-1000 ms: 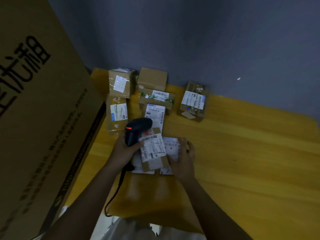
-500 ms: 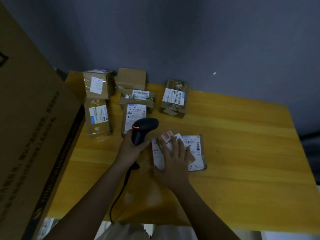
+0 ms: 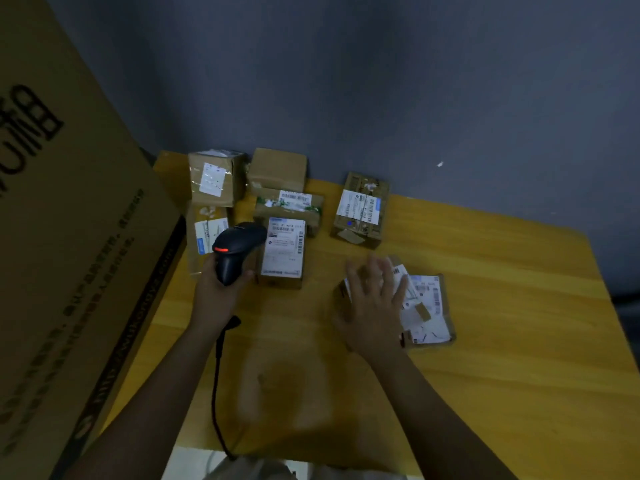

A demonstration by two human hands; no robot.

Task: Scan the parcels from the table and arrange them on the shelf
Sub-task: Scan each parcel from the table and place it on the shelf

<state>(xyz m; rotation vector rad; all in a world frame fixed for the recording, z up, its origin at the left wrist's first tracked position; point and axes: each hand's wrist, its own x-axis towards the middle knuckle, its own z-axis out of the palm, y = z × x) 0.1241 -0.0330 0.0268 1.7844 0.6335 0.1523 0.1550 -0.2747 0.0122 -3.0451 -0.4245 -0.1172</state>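
Head view: I see left hand (image 3: 221, 289) gripping scanner (image 3: 235, 247); right hand (image 3: 374, 306), fingers spread, on centre-right parcels (image 3: 426, 306). Six upper-centre parcels left; shelf unseen.

Left hand (image 3: 221, 289) curled in grip, right hand (image 3: 374, 306) spread flat.
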